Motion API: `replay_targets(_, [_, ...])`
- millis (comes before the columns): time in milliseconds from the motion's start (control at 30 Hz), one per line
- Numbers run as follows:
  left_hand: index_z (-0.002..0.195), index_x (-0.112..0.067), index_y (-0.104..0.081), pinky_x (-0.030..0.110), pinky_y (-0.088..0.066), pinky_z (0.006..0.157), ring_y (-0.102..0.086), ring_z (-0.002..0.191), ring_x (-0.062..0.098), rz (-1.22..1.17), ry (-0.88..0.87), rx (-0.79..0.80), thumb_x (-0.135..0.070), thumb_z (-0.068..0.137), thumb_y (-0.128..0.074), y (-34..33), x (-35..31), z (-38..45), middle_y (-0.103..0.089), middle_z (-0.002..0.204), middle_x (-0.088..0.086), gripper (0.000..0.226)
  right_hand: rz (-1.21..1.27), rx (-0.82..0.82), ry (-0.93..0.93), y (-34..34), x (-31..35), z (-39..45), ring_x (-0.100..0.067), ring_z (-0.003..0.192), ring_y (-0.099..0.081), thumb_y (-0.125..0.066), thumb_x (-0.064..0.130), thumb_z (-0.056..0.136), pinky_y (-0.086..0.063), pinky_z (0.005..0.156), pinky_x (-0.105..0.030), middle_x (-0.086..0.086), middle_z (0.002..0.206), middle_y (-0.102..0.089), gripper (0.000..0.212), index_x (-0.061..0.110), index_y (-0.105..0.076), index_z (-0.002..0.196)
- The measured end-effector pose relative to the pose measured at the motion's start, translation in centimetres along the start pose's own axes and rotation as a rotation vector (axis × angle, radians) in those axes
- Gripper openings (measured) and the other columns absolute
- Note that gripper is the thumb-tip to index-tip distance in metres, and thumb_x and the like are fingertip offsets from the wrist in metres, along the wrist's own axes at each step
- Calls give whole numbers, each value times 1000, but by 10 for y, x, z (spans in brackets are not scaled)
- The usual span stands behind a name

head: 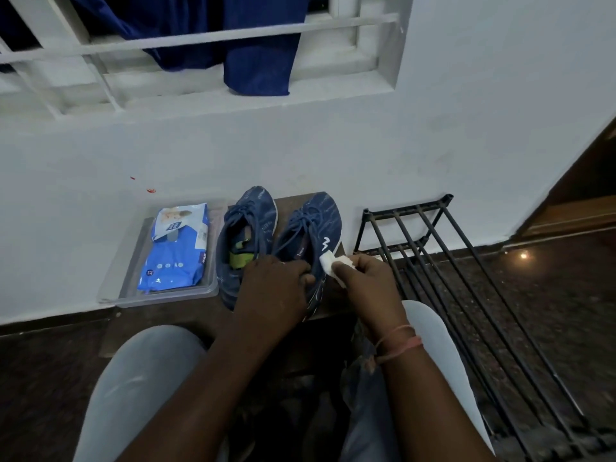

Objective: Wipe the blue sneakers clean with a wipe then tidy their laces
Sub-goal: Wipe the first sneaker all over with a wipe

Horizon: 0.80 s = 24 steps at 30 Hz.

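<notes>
Two blue sneakers stand side by side on a low brown stool (340, 248), toes toward the wall. The left sneaker (246, 225) is untouched, its laces loose. My left hand (273, 288) grips the heel collar of the right sneaker (316, 221). My right hand (363, 281) pinches a folded white wipe (333, 263) and holds it against the right sneaker's outer side, just below its white logo. The heels of both sneakers are partly hidden by my hands.
A blue pack of wipes (176, 248) lies in a clear plastic tray (160, 296) left of the stool, against the white wall. A black metal shoe rack (466, 288) stands to the right. My knees in light trousers are below.
</notes>
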<state>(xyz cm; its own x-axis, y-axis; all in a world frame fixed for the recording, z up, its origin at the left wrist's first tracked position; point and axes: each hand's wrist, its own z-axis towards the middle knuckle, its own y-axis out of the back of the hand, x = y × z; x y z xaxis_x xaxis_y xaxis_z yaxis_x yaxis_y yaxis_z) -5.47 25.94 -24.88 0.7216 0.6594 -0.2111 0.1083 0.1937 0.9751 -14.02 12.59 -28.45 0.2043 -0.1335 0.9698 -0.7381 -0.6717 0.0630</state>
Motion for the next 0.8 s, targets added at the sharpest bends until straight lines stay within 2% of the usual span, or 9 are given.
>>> replay_targets(100, [116,-28,-75,38,-50,93,-71,93,20,-160,-19,-23,-28,98,-61,0,10,4,-79,103,0,22,-86,0,127,-10,-2,-12,-14,76,-68,-72,17,87,-57,68,-31,-1,80,-71,4,13,-70,87])
replay_targets(200, [126,-28,-70,40,-49,97,-69,102,17,-218,-56,84,-22,100,-58,9,17,5,-76,114,-3,29,-191,42,261,-21,-9,-29,1,84,-66,-71,15,91,-54,71,-16,10,94,-70,14,23,-68,102])
replay_targets(267, [142,-29,-58,38,-46,108,-63,117,12,-374,-36,192,-16,104,-52,14,28,6,-70,128,-7,41,-210,53,325,-28,-16,-37,-4,85,-67,-73,20,90,-56,74,-24,8,93,-70,11,26,-68,97])
replay_targets(333, [150,-30,-47,25,-46,106,-59,121,2,-527,-23,229,-13,106,-47,15,37,9,-67,130,-14,47,-241,31,396,-33,-20,-43,-10,83,-67,-75,23,89,-56,72,-30,5,88,-69,10,25,-65,86])
replay_targets(467, [134,-25,-61,15,-48,96,-63,113,3,-496,-89,108,-7,105,-47,7,41,9,-71,123,-8,37,-204,-138,312,-34,-23,-36,-5,79,-66,-76,22,88,-56,70,-34,10,83,-69,11,25,-65,86])
replay_targets(533, [124,-22,-69,7,-43,85,-66,107,11,-437,-119,38,-5,102,-50,3,39,8,-73,118,-1,34,-207,-122,323,-34,-22,-36,-3,82,-66,-74,19,87,-57,74,-34,12,86,-69,10,26,-66,90])
replay_targets(633, [118,-20,-72,-1,-35,74,-67,99,13,-430,-110,-16,-8,102,-52,2,39,9,-75,113,0,28,-333,-45,495,-41,-17,-51,1,85,-64,-75,17,88,-52,74,-16,18,87,-66,11,25,-66,89])
replay_targets(733, [118,-20,-70,-1,-37,76,-61,92,6,-473,-141,-65,-14,105,-48,0,36,4,-74,109,-1,26,-237,-150,382,-36,-17,-41,-1,81,-66,-76,19,88,-53,70,-23,13,84,-69,7,21,-69,88])
replay_targets(800, [124,-19,-66,-1,-35,81,-59,99,3,-506,-174,-48,-16,106,-47,-2,36,1,-72,115,-2,27,-171,-145,325,-31,-16,-33,-4,83,-68,-75,18,89,-55,71,-28,9,87,-72,5,20,-72,91])
